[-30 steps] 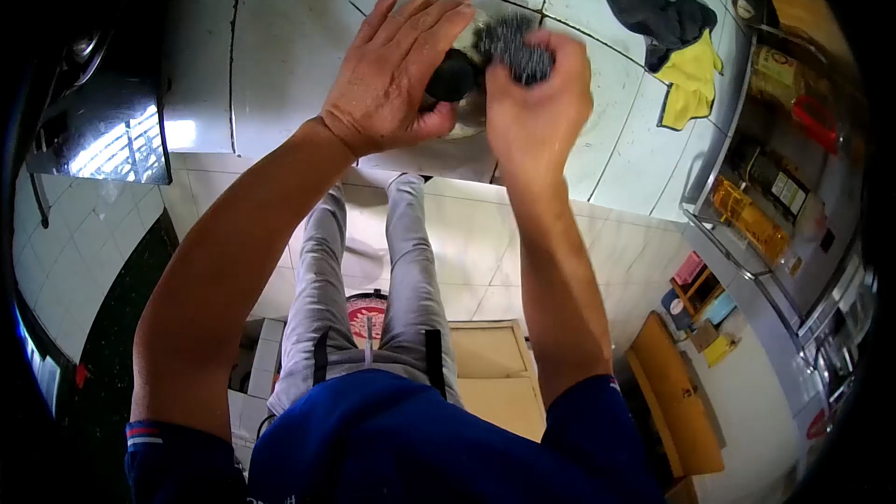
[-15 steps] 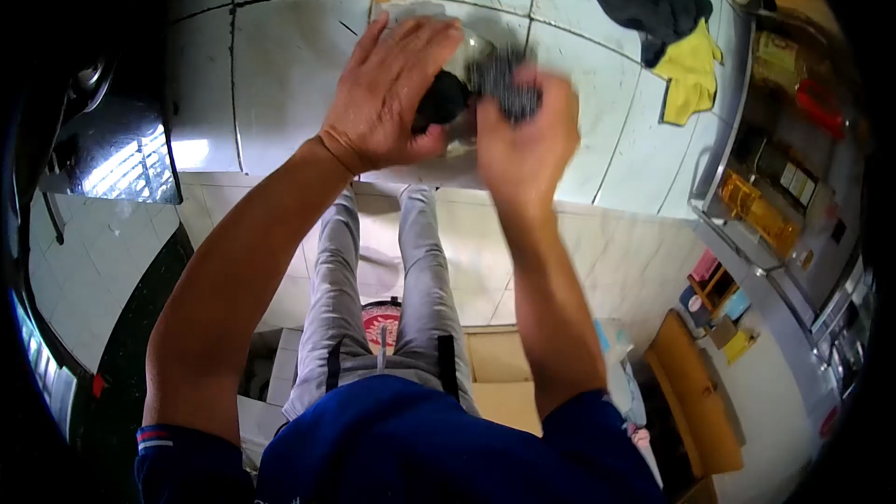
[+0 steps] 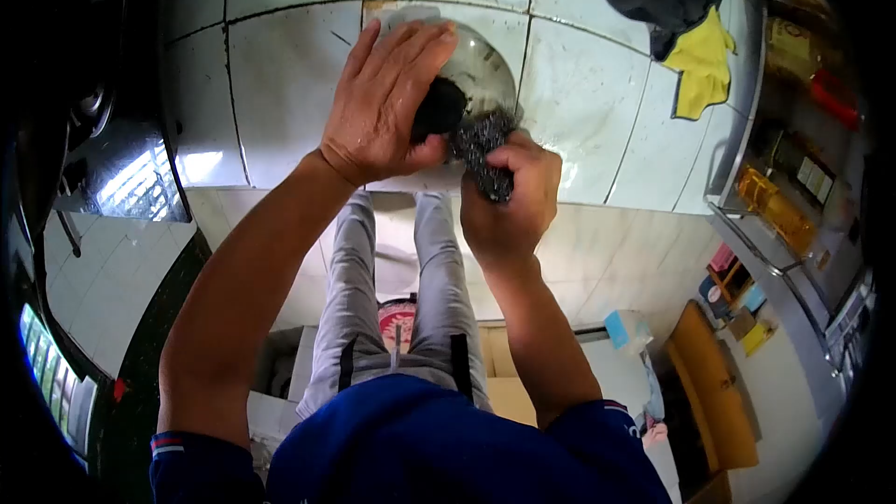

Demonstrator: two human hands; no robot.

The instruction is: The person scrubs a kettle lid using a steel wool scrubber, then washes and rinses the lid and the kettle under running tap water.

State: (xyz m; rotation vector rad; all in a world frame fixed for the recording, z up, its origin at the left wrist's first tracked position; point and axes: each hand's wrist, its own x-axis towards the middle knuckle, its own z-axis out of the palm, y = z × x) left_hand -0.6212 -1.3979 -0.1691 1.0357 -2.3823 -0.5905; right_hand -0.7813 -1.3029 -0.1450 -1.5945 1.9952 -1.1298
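A round, shiny pot lid [image 3: 489, 61] with a black knob [image 3: 442, 105] lies on the tiled counter. My left hand [image 3: 378, 103] holds it from the left side, the long fingers reaching over its far part and the thumb near the knob. Much of the lid's left side is hidden under that hand. In my right hand [image 3: 518, 189] a dark steel wool scourer [image 3: 482, 147] is gripped, pressed to the lid's near right edge, right beside the knob. Water glistens on my left hand.
A black and yellow cloth [image 3: 700, 65] lies on the white tiled counter [image 3: 299, 65] at the far right. On the left stands a glossy black stove [image 3: 135, 173]. To the right is a metal rack [image 3: 770, 257] with bottles and packets. The counter's front edge runs just before my body.
My right hand has brought the steel wool down toward me, from the lid's far right side to its near right edge. The left hand keeps its hold on the lid.
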